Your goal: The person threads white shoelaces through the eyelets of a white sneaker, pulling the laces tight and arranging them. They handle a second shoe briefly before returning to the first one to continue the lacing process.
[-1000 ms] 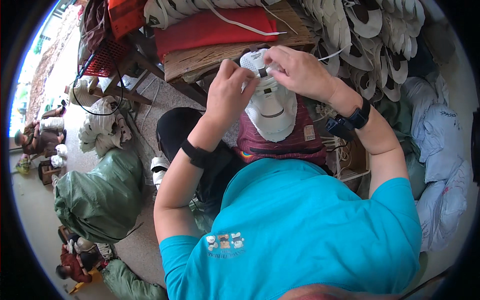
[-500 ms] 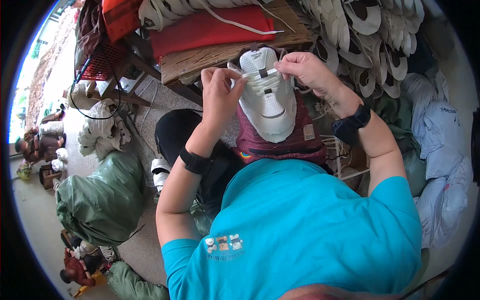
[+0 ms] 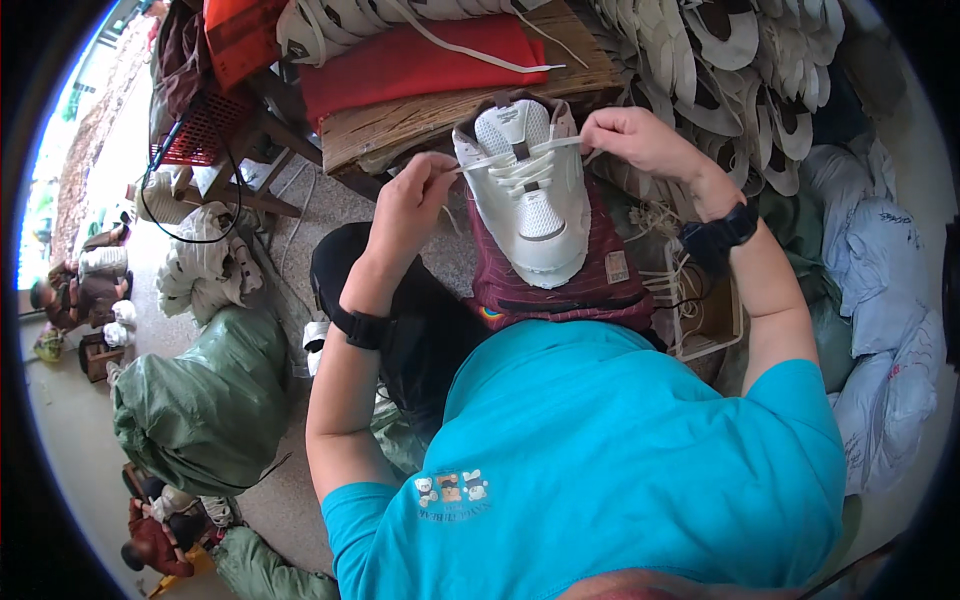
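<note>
A white shoe upper [image 3: 545, 245] rests on the maroon cloth [image 3: 492, 262] over my lap, its toe pointing toward me. White lacing crosses below its tongue [image 3: 512, 128]. Off the upper's left side, my left hand [image 3: 408, 195] pinches one end of the shoelace [image 3: 480, 163], which runs taut to the eyelets. On the other side my right hand [image 3: 640, 138] grips the opposite end, also drawn tight. Both hands are closed, with the upper between them and neither palm touching it.
A wooden bench [image 3: 400, 130] with a red cloth [image 3: 430, 68] and a row of laced uppers stands ahead. Stacked shoe pieces [image 3: 730, 40] hang at the far right, above pale sacks [image 3: 885, 270]. Green sacks [image 3: 200, 400] and two other people [image 3: 158, 535] are at left.
My hands have moved apart, the left outward and slightly down, the right outward. The lace between them is pulled out farther on both sides of the upper.
</note>
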The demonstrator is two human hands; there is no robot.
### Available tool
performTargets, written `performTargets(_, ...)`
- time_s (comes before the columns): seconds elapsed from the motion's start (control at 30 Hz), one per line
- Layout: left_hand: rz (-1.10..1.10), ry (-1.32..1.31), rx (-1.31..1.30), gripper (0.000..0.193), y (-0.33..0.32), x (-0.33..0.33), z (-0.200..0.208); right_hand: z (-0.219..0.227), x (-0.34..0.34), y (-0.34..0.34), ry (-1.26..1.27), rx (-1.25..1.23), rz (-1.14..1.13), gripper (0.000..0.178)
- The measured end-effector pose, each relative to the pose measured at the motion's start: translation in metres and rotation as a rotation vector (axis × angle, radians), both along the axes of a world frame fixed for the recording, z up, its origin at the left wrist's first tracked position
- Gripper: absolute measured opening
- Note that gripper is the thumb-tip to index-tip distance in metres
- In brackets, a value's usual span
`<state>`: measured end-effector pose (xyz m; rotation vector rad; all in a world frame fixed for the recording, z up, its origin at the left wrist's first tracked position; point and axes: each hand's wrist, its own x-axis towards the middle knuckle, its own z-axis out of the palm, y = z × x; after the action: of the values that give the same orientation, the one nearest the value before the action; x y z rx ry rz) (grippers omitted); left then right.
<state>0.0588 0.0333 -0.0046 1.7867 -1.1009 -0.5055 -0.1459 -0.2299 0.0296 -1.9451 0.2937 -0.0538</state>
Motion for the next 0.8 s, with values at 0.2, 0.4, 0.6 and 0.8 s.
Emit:
performTargets(0.2,0.070,-0.741,0.025,0.013,0.036,0.048,-0.006,-0.025,-0.044,-0.028,0.008,-0.521,-0.071,0.019)
performTargets(0.4,0.418,0.470,-0.128,0.020,0.053,0.065,-0.017,-0.029,-0.049,-0.030,0.042,0.121,-0.557,0.020)
performTargets(0.6,0.326,1.337,-0.669,0.019,0.101,0.122,-0.039,-0.055,-0.067,-0.090,-0.461,0.947,-0.847,0.018)
performTargets(0.8,0.728,1.033,-0.710,0.021,0.152,0.153,-0.044,-0.052,-0.114,-0.143,-0.644,0.679,-1.158,0.020)
